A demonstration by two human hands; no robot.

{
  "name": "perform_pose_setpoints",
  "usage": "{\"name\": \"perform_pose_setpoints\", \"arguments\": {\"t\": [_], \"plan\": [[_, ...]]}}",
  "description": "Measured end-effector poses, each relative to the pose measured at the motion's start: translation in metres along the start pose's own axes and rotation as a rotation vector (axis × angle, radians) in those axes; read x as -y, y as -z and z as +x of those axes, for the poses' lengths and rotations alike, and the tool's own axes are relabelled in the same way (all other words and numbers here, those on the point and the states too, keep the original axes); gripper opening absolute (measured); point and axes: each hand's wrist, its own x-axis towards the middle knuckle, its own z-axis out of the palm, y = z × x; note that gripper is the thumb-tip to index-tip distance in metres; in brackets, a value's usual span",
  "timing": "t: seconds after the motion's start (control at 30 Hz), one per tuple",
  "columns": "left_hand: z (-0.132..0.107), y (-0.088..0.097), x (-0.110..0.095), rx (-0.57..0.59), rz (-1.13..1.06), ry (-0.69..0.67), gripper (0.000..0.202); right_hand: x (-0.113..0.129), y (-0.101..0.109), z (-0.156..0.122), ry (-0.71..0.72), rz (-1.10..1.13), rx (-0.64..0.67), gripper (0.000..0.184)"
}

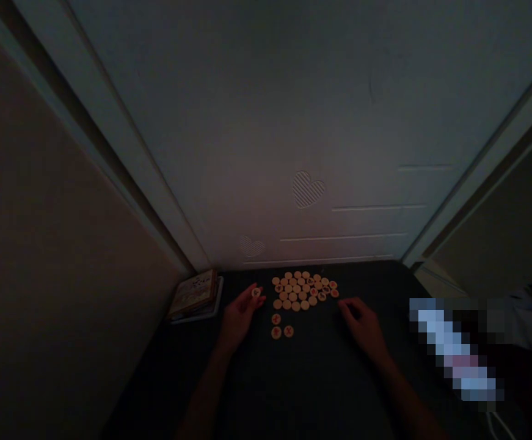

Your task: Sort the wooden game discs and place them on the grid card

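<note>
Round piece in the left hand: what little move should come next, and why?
Perhaps the left hand should lower its round piece onto the tabletop, outside the big cluster: its marked side is showing, and three red-marked pieces already lie apart from the cluster.

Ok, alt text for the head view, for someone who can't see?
The left hand holds a marked disc beside a disc cluster on a dark table. The right hand is opposite; three red-marked discs lie nearer the viewer.
</note>
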Motion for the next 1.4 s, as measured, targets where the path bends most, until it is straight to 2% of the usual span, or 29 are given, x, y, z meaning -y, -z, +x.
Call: {"name": "perform_pose_setpoints", "arguments": {"t": [0.2, 0.37, 0.53, 0.63, 0.73, 1.0, 1.17, 1.4], "plan": [[-0.001, -0.004, -0.001, -0.036, 0.026, 0.004, 0.057, 0.002, 0.001, -0.001, -0.002, 0.007, -0.001, 0.04], [-0.018, -0.009, -0.018, -0.095, 0.047, -0.007, 0.054, 0.003, 0.001, -0.001, -0.002, 0.016, -0.009, 0.041], [-0.061, -0.005, -0.032, 0.015, 0.375, -0.15, 0.041, 0.002, 0.0, 0.0, 0.007, 0.029, -0.013, 0.041], [-0.085, -0.003, -0.026, 0.068, 0.577, -0.237, 0.034, 0.0, -0.001, 0.0, 0.005, 0.034, -0.01, 0.039], [-0.097, -0.003, -0.015, 0.103, 0.704, -0.318, 0.029, -0.001, -0.001, -0.001, 0.004, 0.039, -0.007, 0.038], [-0.096, -0.007, -0.006, 0.157, 0.894, -0.433, 0.024, -0.001, -0.001, 0.0, 0.019, 0.045, -0.014, 0.04], [-0.098, -0.007, -0.008, 0.163, 0.926, -0.437, 0.02, -0.002, -0.002, 0.001, 0.017, 0.041, -0.009, 0.039], [-0.098, -0.007, -0.003, 0.124, 0.921, -0.434, 0.025, -0.001, -0.001, 0.0, 0.015, 0.041, -0.012, 0.039]]}}
